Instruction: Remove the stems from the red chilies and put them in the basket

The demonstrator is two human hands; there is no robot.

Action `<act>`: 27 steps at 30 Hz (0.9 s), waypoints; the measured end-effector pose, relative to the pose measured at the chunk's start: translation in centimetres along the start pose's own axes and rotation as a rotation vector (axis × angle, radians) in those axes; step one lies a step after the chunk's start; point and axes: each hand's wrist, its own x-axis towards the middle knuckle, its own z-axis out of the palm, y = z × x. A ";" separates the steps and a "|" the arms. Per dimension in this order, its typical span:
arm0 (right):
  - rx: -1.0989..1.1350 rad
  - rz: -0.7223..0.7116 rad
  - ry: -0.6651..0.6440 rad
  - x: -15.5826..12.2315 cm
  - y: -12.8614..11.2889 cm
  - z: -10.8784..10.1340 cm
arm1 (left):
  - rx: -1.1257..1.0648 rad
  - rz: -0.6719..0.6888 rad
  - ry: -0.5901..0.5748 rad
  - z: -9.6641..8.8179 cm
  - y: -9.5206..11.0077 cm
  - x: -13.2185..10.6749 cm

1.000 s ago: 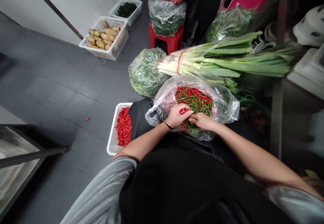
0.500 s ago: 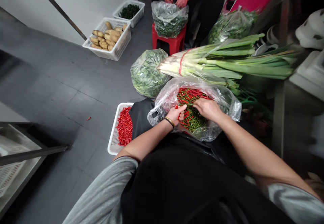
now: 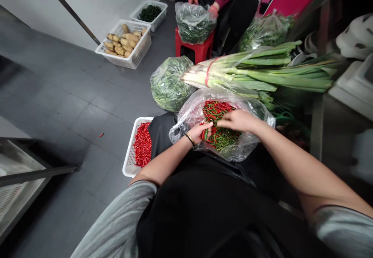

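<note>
First, we record red and green chilies (image 3: 221, 124) heaped in a clear plastic bag (image 3: 253, 120), directly beneath both hands. Left hand (image 3: 198, 131) grips one chili (image 3: 206, 134); right hand (image 3: 237, 120) sits half-open above the heap. Left of the left hand: white basket (image 3: 129, 164), red chilies (image 3: 142, 144). Beyond the right hand: bundled leeks (image 3: 233, 73).

Thin, clear, shiny plastic bag (image 3: 256, 114) in the middle; smooth, glossy red chilies (image 3: 218, 108); white plastic basket (image 3: 127, 161) at lower left; matt gray floor (image 3: 58, 95).
</note>
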 end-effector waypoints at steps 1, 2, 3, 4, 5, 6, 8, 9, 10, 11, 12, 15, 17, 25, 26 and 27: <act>-0.063 0.157 0.091 1.2 1.0 -0.2 | -0.002 -0.019 0.015 -0.1 0.0 0.0; -0.093 0.241 0.130 2.3 1.8 -0.3 | 0.008 -0.038 0.021 -0.1 0.0 0.1; -0.118 0.298 0.149 3.2 2.6 -0.1 | 0.021 -0.052 0.021 -0.1 0.0 0.1; -0.121 0.303 0.155 3.8 3.1 0.2 | 0.032 -0.060 0.019 -0.1 0.0 0.1; -0.123 0.294 0.166 4.0 3.3 0.6 | 0.036 -0.057 0.027 0.0 -0.1 0.1; -0.126 0.280 0.190 3.8 3.4 1.0 | 0.032 -0.037 0.053 0.0 -0.1 0.2; -0.136 0.235 0.247 2.4 2.9 2.1 | 0.004 0.028 0.126 0.3 -0.3 0.4; -0.142 0.207 0.259 1.3 2.3 2.7 | -0.014 0.063 0.156 0.4 -0.4 0.5; -0.144 0.156 0.253 0.1 1.6 3.3 | -0.028 0.094 0.178 0.5 -0.5 0.6; -0.134 0.071 0.234 -1.2 0.8 3.9 | -0.033 0.114 0.183 0.7 -0.6 0.8; -0.110 -0.051 0.208 -2.4 0.0 4.3 | -0.025 0.118 0.169 0.7 -0.7 0.9; 0.051 -0.474 0.112 -4.8 -1.6 4.8 | 0.036 0.048 0.047 0.7 -0.8 1.0; 0.141 -0.568 0.004 -4.5 -1.1 4.0 | 0.039 0.003 -0.011 0.4 -0.8 1.0; -0.154 0.259 0.227 7.8 3.3 -0.2 | -0.015 -0.010 0.048 0.0 -0.7 0.4; -0.164 0.256 0.192 8.7 3.4 -0.2 | -0.019 -0.021 0.024 0.0 -0.6 0.3; -0.165 0.234 0.168 9.0 3.5 0.0 | -0.020 -0.033 0.009 -0.1 -0.6 0.2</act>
